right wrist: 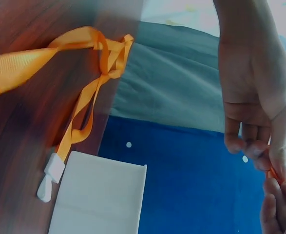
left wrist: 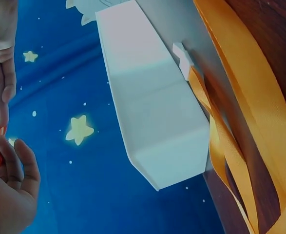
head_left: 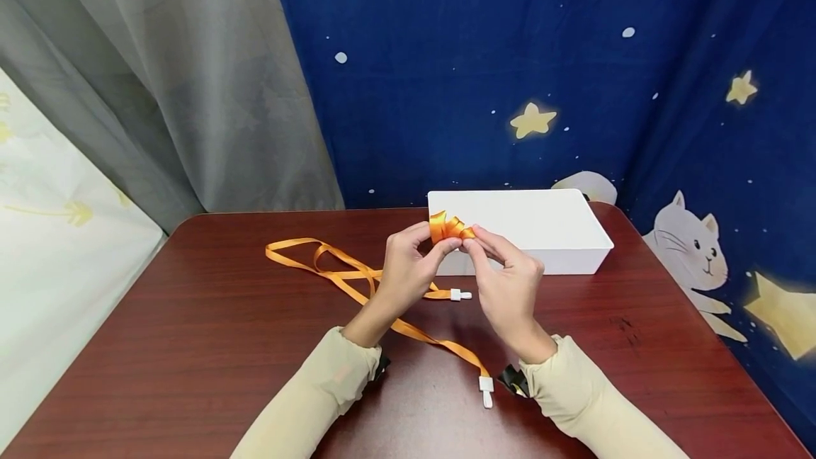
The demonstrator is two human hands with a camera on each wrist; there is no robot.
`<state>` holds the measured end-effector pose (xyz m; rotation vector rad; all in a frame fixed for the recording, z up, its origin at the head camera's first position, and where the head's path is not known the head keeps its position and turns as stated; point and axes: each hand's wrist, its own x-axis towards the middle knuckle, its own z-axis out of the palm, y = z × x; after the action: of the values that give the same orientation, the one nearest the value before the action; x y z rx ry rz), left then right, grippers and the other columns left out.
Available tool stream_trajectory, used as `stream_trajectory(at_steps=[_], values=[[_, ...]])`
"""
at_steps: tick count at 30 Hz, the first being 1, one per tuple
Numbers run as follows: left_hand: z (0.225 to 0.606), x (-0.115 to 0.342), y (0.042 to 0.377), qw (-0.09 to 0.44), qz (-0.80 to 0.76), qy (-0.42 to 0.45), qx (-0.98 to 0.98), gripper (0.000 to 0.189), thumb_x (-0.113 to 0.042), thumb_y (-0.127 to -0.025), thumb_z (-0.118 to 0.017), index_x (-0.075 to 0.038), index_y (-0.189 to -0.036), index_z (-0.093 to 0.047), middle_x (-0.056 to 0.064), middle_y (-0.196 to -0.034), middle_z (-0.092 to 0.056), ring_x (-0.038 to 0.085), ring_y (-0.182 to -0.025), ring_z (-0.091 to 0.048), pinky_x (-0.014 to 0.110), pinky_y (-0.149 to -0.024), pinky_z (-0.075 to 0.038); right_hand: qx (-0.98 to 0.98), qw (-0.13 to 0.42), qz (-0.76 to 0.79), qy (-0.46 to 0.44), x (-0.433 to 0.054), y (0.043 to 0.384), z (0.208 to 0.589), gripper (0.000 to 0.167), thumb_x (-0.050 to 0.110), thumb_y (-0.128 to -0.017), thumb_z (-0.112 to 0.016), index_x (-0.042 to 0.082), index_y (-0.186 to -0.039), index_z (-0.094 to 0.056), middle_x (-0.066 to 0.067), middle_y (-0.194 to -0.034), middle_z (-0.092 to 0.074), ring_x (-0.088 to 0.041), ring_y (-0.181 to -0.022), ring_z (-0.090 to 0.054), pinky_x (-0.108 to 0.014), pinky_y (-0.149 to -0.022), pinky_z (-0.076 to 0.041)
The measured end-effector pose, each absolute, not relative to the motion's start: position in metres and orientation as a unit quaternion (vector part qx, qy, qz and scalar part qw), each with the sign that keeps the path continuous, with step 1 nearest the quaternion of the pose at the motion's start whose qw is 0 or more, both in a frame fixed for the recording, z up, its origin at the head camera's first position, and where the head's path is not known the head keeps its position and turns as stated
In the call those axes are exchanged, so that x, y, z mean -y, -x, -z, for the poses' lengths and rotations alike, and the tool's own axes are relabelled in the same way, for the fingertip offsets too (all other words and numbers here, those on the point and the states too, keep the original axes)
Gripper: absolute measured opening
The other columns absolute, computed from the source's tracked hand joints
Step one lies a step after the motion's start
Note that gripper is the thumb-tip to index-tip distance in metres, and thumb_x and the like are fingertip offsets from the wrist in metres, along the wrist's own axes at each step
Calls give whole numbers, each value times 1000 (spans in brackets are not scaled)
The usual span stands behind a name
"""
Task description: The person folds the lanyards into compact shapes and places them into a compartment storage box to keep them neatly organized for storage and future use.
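Observation:
A bunched, glossy orange ribbon point(head_left: 438, 227) is held up above the table between both hands. The left hand point(head_left: 406, 271) pinches its left part with thumb and fingers. At the other end, the right hand point(head_left: 512, 289) pinches it too, fingertips of both hands close together. In each wrist view the ribbon shows only as a small orange bit at the frame's edge, mostly covered by fingers. Below the hands, loosely looped orange lanyard strap point(head_left: 347, 287) lies on the table. One white clip point(head_left: 486, 389) lies near the front, another white clip point(head_left: 460, 295) farther back.
A white rectangular box point(head_left: 510, 261) stands at the back right of the dark reddish-brown table point(head_left: 210, 346), just behind the hands. Behind the table hang a grey curtain point(head_left: 210, 91) and a blue star-patterned curtain point(head_left: 446, 91).

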<state>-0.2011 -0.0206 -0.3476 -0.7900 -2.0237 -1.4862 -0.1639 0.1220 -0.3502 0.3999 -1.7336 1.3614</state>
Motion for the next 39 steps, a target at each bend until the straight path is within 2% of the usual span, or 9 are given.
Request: stream_trajectory(at_steps=[5,8,11,16,23,30,39], values=[[348,20,201,246,557,284,740,19,-19,-89,-76,-1,-95,-75,7,-91,-73,11,-75,-62,33,-66,-55,677,441,-564,-171,-122,166,350,25,-9,-79,-78,-7,-103,-75,-18,-93,-74,-23,-74,-74,-21,-73,-56],[347,22,201,244,561,276,741,21,-21,-88,-76,-2,-95,-76,7,-92,-74,13,-76,-62,30,-66,-55,669,443,-572,-168,-123,168,348,23,-9,-77,-80,-7,-99,-76,-17,-95,-74,-17,-80,-72,-21,-75,-56],[346,24,203,241,561,260,748,21,-22,-88,-77,-3,-95,-76,6,-92,-74,13,-76,-61,28,-64,-52,677,438,-569,-161,-127,171,346,21,-6,-76,-81,-6,-97,-76,-16,-95,-71,-18,-84,-69,-21,-79,-55],[349,27,207,233,548,232,769,23,-25,-88,-77,-3,-93,-75,4,-87,-73,12,-69,-56,27,-59,-47,723,410,-536,-148,-135,179,353,33,-1,-80,-81,0,-113,-73,-15,-101,-70,-23,-85,-70,-23,-84,-54],[356,27,215,224,541,201,786,25,-24,-88,-77,-1,-95,-75,4,-73,-67,13,-57,-52,22,-48,-43,791,397,-443,-140,-152,198,369,47,7,-81,-83,2,-125,-67,-15,-109,-69,-29,-100,-64,-41,-90,-50],[366,27,226,215,526,171,805,28,-27,-87,-79,0,-94,-75,4,-68,-63,13,-56,-50,22,-47,-40,838,332,-416,-125,-172,214,383,66,15,-80,-85,-1,-137,-56,-21,-131,-60,-35,-122,-56,-52,-102,-43],[371,23,239,191,483,145,842,27,-27,-88,-78,0,-91,-75,6,-73,-67,15,-60,-52,21,-51,-42,866,294,-394,-90,-190,230,391,65,22,-89,-75,-2,-143,-48,-23,-145,-47,-38,-135,-44,-55,-110,-34]])
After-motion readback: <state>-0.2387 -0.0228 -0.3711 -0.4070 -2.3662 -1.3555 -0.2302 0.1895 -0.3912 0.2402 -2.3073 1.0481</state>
